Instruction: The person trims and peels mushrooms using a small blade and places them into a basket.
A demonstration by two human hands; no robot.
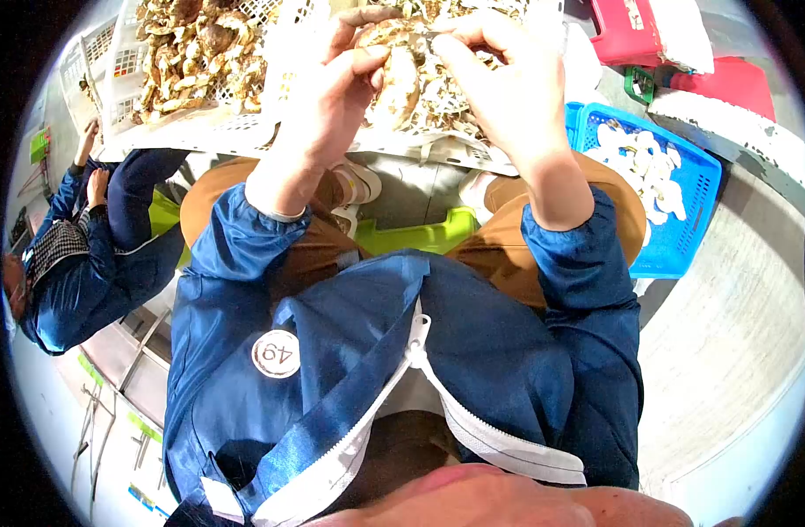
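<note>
My left hand point(332, 97) is closed around a brown-and-cream mushroom point(393, 35) above a white perforated crate point(393, 147). Close by on the right, my right hand point(512, 83) is pinched, its thumb and forefinger at the mushroom's edge. A thin dark sliver point(431, 35) shows at those fingertips, possibly a small blade; its kind cannot be made out. Beneath both hands lie cut mushroom pieces and trimmings point(446, 110), partly washed out by glare.
Another white crate point(126, 61) with soil-stained mushrooms point(191, 66) stands at left. At right, a blue basket point(696, 224) holds pale mushroom pieces point(648, 167). Red containers point(626, 35) are beyond it. Another person point(95, 255) sits at far left. A green stool point(415, 235) shows between my legs.
</note>
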